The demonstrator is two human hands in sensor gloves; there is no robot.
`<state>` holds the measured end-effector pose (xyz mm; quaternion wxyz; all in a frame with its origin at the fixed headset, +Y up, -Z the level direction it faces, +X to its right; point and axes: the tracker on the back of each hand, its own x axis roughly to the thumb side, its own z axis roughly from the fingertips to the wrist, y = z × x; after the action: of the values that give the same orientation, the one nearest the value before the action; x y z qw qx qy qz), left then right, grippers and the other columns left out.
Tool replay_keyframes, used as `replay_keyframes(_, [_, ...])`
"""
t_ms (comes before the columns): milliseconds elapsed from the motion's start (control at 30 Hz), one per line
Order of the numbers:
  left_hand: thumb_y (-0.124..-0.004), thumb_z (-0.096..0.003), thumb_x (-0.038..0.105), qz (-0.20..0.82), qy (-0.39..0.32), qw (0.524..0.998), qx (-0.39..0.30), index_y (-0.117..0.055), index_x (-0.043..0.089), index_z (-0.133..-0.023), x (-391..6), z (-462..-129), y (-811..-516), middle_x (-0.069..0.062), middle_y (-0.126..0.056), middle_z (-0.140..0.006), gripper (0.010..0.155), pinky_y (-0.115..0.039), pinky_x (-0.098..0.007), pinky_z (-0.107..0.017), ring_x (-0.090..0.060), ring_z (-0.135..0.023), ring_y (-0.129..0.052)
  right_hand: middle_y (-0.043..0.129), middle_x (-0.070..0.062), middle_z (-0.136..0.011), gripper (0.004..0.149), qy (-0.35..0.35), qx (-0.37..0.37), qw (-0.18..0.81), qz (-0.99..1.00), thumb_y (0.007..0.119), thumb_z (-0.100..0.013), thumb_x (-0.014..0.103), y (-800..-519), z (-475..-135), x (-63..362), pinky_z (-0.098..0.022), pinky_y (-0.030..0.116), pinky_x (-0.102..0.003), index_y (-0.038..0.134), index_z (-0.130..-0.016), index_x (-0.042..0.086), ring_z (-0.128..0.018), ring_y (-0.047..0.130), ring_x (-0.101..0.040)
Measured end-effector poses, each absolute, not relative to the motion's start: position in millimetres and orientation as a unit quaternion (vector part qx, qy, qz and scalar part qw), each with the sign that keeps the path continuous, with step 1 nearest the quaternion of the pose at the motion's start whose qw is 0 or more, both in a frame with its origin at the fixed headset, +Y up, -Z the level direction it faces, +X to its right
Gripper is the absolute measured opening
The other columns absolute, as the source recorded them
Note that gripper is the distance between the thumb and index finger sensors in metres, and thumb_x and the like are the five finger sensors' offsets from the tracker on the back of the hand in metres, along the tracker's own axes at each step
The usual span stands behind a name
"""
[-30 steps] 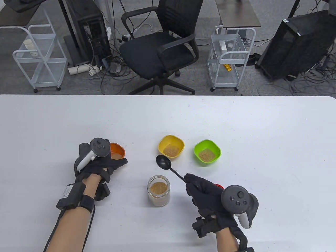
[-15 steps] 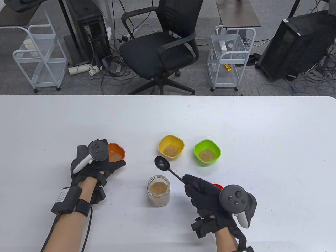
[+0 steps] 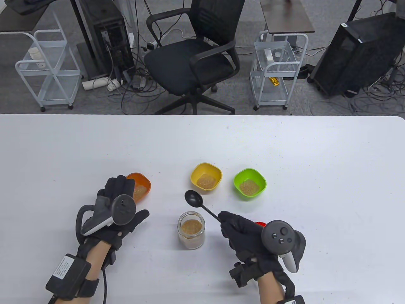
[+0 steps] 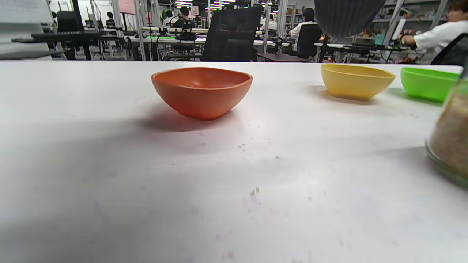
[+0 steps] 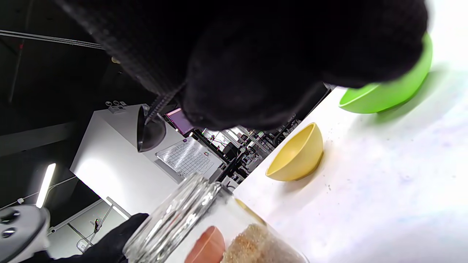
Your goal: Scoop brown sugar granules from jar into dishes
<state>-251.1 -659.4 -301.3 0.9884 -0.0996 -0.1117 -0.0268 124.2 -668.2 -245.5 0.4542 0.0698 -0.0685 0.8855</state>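
Observation:
An open glass jar of brown sugar stands at the table's front middle; it also shows in the right wrist view. My right hand grips the handle of a black spoon, its empty bowl raised just beyond the jar. An orange dish, a yellow dish and a green dish each hold some sugar. My left hand is open, fingers spread, just in front of the orange dish and holding nothing.
A red object peeks out from behind my right hand. The white table stretches wide beyond the dishes. An office chair and two white carts stand on the floor behind it.
My left hand has drawn back from the orange dish toward the front left and opened flat. My right hand with the spoon has shifted slightly left, nearer the jar.

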Motion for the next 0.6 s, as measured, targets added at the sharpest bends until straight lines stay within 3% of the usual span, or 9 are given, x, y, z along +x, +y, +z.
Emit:
replay_keyframes(300, [-0.065,-0.0592,0.065,-0.053,-0.129,0.987,-0.082,-0.011,0.006,-0.120,-232.4,-251.6,-649.5,-0.025,-0.008,-0.126,0.101,-0.032,-0.070,-0.080,-0.052,-0.118,-0.015,0.107,0.006,-0.060,0.038,-0.055,0.080,0.455,0.885,0.084,-0.051,0.040,-670.3,-247.0,119.5,-0.027,0.095,-0.033,0.090,-0.086,0.026,-0.023,0.107,-0.012])
replay_keyframes(600, [-0.065,-0.0595,0.065,-0.030,-0.103,0.991,-0.081,-0.011,0.006,-0.120,-235.4,-241.5,-674.2,-0.024,-0.007,-0.126,0.100,-0.032,-0.070,-0.081,-0.051,-0.118,-0.014,0.107,0.006,-0.060,0.038,-0.048,0.087,0.454,0.885,0.084,-0.051,0.040,-672.7,-245.3,113.6,-0.027,0.095,-0.033,0.091,-0.085,0.025,-0.022,0.107,-0.012])
